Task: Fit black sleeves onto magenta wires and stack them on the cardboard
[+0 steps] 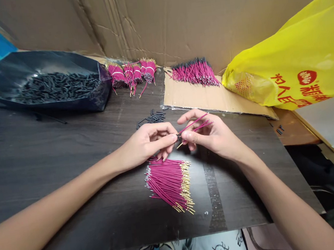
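Observation:
My right hand point(212, 133) is closed on a few magenta wires point(195, 122) that fan out past its fingers, one with a gold tip pointing down and left. My left hand point(149, 143) pinches a small black sleeve point(178, 136) at the wire ends, its fingertips meeting those of the right. How far the sleeve sits over a wire is hidden by the fingers. Just below both hands lies a flat pile of magenta wires point(168, 181), silver ends left and gold ends right. Behind the left hand is a small heap of loose black sleeves point(154, 117).
A dark open bag point(91, 104) full of black sleeves stands at the left. Banded magenta wire bundles point(133, 73) sit behind. Black-tipped wires point(195, 74) lie on a cardboard sheet point(188, 96). A yellow plastic bag point(292, 57) fills the right, before a cardboard wall point(172, 19).

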Motion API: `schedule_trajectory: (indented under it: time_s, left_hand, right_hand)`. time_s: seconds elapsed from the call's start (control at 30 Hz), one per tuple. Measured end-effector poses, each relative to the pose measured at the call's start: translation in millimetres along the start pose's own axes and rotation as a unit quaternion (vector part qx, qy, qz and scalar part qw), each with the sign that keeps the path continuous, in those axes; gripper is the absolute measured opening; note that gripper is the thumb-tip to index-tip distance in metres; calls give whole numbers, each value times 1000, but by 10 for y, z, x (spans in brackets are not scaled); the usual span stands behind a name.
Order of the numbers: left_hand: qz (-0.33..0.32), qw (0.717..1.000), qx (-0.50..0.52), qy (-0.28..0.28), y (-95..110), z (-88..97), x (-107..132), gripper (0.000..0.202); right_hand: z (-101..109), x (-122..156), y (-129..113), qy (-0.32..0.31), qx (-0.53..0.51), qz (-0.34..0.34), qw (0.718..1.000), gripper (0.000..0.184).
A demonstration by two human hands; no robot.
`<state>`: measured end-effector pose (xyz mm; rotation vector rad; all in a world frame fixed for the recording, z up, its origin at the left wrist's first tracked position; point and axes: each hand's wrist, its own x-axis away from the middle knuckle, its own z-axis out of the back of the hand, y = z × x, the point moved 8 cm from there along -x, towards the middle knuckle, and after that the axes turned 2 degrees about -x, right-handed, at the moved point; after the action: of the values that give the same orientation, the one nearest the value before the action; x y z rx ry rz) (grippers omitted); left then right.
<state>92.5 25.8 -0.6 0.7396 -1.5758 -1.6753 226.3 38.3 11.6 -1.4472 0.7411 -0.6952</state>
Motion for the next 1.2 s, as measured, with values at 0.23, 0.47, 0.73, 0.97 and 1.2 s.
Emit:
schedule_trajectory:
  time_s: [0.23, 0.47, 0.73, 0.97, 1.2]
  left_hand:
    - [-1, 1000, 17, 11, -10, 14, -12, 25]
    - [-2, 1000, 11, 15, -5, 8, -11, 27]
    - [-3, 1000, 17, 14, -13, 3, -12, 25]
    - [-5, 1000, 16, 18, -27, 17, -23, 23]
    - [-1, 1000, 13, 24, -30, 20, -25, 23]
  right_hand:
    - [142, 8, -114, 81, 24, 52, 995, 35]
    - [170, 25, -161, 118, 68, 77, 988, 34]
    - [155, 63, -212, 127, 104, 111, 980, 29]
    - [151, 76, -207, 127, 112, 108, 980, 31]
    - [151, 77, -207, 141, 133, 134, 972, 29]
